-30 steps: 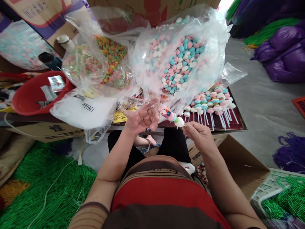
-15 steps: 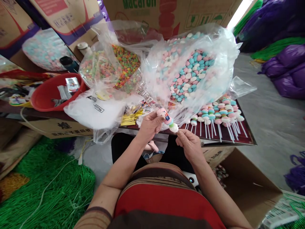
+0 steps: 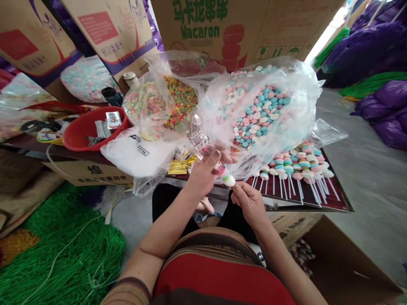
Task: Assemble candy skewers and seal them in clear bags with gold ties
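Between my hands is a candy skewer [image 3: 228, 180] with pink, green and white pieces, its upper part inside a clear printed wrapper [image 3: 196, 134]. My left hand [image 3: 206, 169] is closed around the wrapper and the skewer's upper end, thumb on the near side. Low on the skewer, my right hand [image 3: 249, 201] pinches the stick just below the white piece; the stick itself is mostly hidden by the fingers. Finished-looking candy skewers [image 3: 300, 167] lie in a row on the table's right part, white sticks pointing toward me.
Behind my hands lie a large clear bag of pastel candies [image 3: 263, 114] and a bag of colourful ring candies [image 3: 181, 99]. Yellow twist ties [image 3: 182, 166], white printed bags [image 3: 136, 152] and a red basin [image 3: 76, 129] are to the left. An open carton [image 3: 346, 254] stands below right.
The clear wrapper now stands up over the skewer's top, with my left hand around it. My right hand still pinches the stick. The camera view has tilted up slightly.
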### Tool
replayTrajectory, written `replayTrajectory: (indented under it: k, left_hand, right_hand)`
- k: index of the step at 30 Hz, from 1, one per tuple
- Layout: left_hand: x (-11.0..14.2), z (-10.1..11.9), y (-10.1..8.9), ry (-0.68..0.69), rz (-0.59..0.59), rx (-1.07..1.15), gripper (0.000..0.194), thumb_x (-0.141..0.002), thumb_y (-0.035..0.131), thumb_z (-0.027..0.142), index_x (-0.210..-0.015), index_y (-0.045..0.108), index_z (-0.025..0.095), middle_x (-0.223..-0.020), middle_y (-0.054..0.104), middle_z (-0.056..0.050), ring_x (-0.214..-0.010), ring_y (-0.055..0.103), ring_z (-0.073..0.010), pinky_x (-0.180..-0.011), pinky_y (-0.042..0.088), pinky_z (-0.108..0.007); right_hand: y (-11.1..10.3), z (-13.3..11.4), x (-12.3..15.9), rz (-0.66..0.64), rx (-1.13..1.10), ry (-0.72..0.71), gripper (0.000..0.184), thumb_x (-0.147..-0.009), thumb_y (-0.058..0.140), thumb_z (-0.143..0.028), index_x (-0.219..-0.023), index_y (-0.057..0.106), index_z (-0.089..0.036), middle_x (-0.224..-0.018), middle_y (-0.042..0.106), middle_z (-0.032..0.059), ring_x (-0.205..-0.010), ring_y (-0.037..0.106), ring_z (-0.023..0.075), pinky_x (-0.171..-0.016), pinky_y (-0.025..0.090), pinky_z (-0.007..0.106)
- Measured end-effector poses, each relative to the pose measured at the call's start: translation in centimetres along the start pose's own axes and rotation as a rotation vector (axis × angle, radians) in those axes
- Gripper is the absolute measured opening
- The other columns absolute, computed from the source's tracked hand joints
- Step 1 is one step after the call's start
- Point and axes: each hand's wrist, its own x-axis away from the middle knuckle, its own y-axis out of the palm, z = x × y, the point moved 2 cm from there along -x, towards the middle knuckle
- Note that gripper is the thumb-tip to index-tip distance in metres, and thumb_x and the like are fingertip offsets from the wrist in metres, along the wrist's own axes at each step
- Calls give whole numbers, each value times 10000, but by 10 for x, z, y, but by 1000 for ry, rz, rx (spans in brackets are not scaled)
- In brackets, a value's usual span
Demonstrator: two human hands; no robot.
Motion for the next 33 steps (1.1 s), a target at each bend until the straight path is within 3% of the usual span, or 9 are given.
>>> replayTrajectory:
  k: [6, 10, 13, 17, 21, 24, 27, 30, 33]
  left_hand:
    - [10, -21, 2, -65, 6, 74, 370, -786, 832, 486, -792, 585, 210, -667, 597, 49, -645, 626, -114, -593, 456, -253]
    - [5, -12, -1, -17, 29, 63, 400, -748, 860, 493, -757, 583, 205, -640, 583, 55, -664, 621, -111, -725, 506, -285]
    - [8, -15, -3, -46, 4, -10, 413, -744, 850, 533, -726, 612, 196, -660, 614, 30, -759, 662, -144, -813, 519, -316]
    - [12, -19, -11, -137, -79, -62, 558, -607, 918, 590, -972, 707, 223, -980, 743, -46, -1057, 695, -227, -888, 531, -326]
    - [0, 10, -22, -23, -20, 73, 801, -526, 874, 745, -1159, 679, 295, -1193, 731, -70, -1224, 655, -281, -947, 546, -379]
    - [-9, 23, -23, 51, 48, 79, 590, -649, 884, 620, -1097, 696, 285, -967, 745, -24, -1054, 717, -236, -910, 555, -369]
    - [-9, 12, -20, 46, 190, 68, 357, -727, 882, 456, -950, 695, 250, -675, 619, 54, -735, 688, -139, -810, 555, -305]
    - [-2, -7, -19, 32, 252, 108, 293, -785, 829, 457, -896, 663, 242, -671, 590, 65, -668, 641, -104, -756, 545, -273]
    - [3, -14, -17, -11, 206, 122, 304, -799, 820, 460, -865, 627, 235, -684, 594, 60, -677, 639, -106, -737, 537, -271]
  right_hand:
    - [7, -1, 3, 5, 12, 17, 458, -920, 616, -643, -891, 691, -192, -496, 376, -89, -474, 307, 83, -495, 267, 252]
    - [4, -8, 8, -28, 143, -28, 393, -904, 672, -564, -1051, 727, -203, -588, 537, -49, -532, 427, 103, -506, 327, 246]
    - [4, -9, 8, 32, 155, -34, 343, -912, 675, -528, -979, 757, -201, -582, 545, -39, -529, 429, 97, -500, 326, 243]
    - [10, 3, 3, 62, -22, 2, 357, -900, 688, -551, -971, 763, -209, -521, 473, -65, -483, 374, 85, -480, 305, 236]
    - [10, 13, 5, 70, -20, -1, 364, -876, 716, -548, -990, 783, -208, -497, 416, -79, -471, 347, 82, -480, 306, 238]
    - [8, 14, 9, 74, 118, -27, 362, -882, 706, -533, -1024, 785, -209, -533, 464, -59, -491, 389, 98, -475, 325, 249]
    - [6, 12, 11, 149, 295, -119, 330, -915, 669, -493, -1081, 762, -225, -576, 509, -45, -527, 450, 121, -486, 358, 257]
    - [3, 11, 11, 240, 376, -180, 267, -929, 654, -468, -1047, 736, -243, -610, 539, -38, -545, 478, 128, -500, 369, 259]
    - [6, 12, 10, 199, 215, -102, 269, -919, 670, -505, -960, 711, -242, -557, 486, -61, -497, 428, 114, -486, 349, 253]
